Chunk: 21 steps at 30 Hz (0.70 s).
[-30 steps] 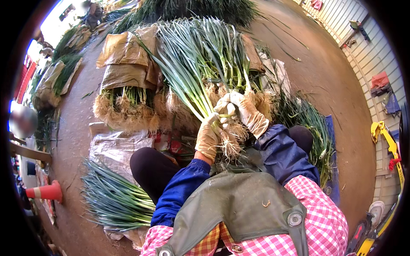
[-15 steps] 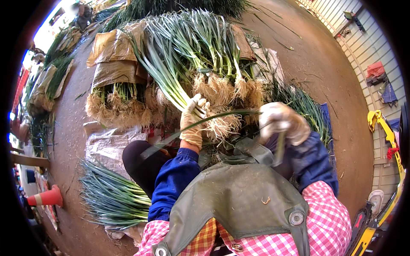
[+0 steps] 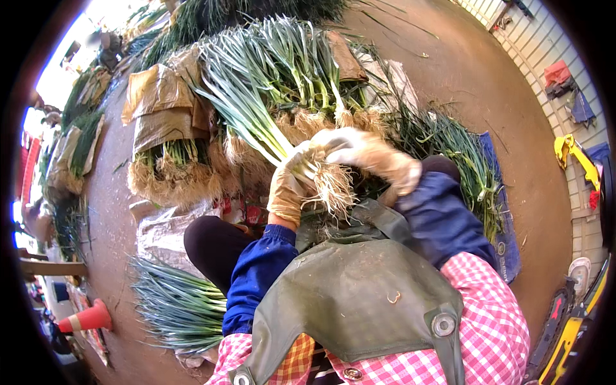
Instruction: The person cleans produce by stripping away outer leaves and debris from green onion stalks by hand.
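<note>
Just shaggy roots point(image 3: 334, 184), slender stalks point(image 3: 274, 138)

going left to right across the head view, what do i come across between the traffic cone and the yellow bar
Orange traffic cone → loose spring onion pile → gloved left grip → gloved right grip → blue mat → yellow bar.

The onion leaves point(image 3: 247, 110) are green, the shirt point(image 3: 491, 298) pink-checked.

This looks like a produce shed: heaped green onions point(image 3: 178, 305), tan sacks point(image 3: 157, 93) and an orange cone point(image 3: 90, 317) sit on brown floor point(image 3: 523, 122).
</note>
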{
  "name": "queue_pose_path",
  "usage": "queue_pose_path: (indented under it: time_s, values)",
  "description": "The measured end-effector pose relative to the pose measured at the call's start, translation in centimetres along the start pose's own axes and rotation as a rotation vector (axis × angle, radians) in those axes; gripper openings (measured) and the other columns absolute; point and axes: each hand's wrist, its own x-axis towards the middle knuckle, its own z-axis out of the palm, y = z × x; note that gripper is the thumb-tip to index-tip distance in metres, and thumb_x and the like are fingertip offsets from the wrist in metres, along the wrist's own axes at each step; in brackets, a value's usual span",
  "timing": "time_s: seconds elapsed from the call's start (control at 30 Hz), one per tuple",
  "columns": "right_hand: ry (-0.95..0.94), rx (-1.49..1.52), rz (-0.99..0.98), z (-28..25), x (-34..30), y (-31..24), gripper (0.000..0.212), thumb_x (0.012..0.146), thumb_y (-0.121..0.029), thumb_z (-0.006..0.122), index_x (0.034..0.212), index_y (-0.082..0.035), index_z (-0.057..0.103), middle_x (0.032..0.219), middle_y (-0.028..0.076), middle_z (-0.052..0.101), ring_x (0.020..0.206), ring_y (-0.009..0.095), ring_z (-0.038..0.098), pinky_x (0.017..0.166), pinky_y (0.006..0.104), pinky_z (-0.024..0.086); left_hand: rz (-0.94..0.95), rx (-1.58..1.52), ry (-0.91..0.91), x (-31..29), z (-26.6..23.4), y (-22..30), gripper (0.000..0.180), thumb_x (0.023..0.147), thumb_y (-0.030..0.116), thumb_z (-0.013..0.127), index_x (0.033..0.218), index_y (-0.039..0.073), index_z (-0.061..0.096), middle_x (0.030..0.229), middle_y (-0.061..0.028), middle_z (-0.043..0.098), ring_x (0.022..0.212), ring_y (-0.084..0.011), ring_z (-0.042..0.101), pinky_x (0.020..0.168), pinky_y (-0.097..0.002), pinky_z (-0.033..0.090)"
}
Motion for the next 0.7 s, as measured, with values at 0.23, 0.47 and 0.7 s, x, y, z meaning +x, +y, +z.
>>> queue_pose_path:
  time_s: [0.23,0.47,0.7]
  values:
    - [-0.431,0.084,0.349,3.6,0.9,9.6,0.027,0.076,-0.015,0.064,0.098,0.0,0.062,0.08,0.008,0.063,0.071,0.018,0.06,0.062,0.0332,0.049,0.14,0.203,0.002,-1.3,1.5,3.3,0.037,0.087,0.016,0.057,0.116,-0.006,0.057,0.114,-0.0197,0.062,0.099,-0.0252,0.063,0.088,-0.0328,0.051]
    - [0.323,-1.093,0.231,-5.0,1.7,7.8,0.026,0.075,-0.034,0.064,0.086,-0.01,0.064,0.073,0.011,0.063,0.063,0.025,0.061,0.059,0.04,0.048,0.088,-0.031,0.029,-0.6,1.5,3.1,0.023,0.088,0.015,0.055,0.103,-0.003,0.057,0.115,-0.0228,0.06,0.104,-0.031,0.061,0.089,-0.0407,0.053]
    - [0.371,-0.36,0.331,-9.4,11.5,13.5,0.024,0.075,-0.027,0.075,0.08,-0.005,0.066,0.077,0.007,0.065,0.07,0.018,0.061,0.064,0.0331,0.047,-0.051,0.091,-0.028,0.9,0.3,-0.3,0.037,0.089,0.014,0.057,0.123,-0.001,0.055,0.07,0.0006,0.052,0.057,-0.0147,0.053,0.054,-0.0298,0.051]
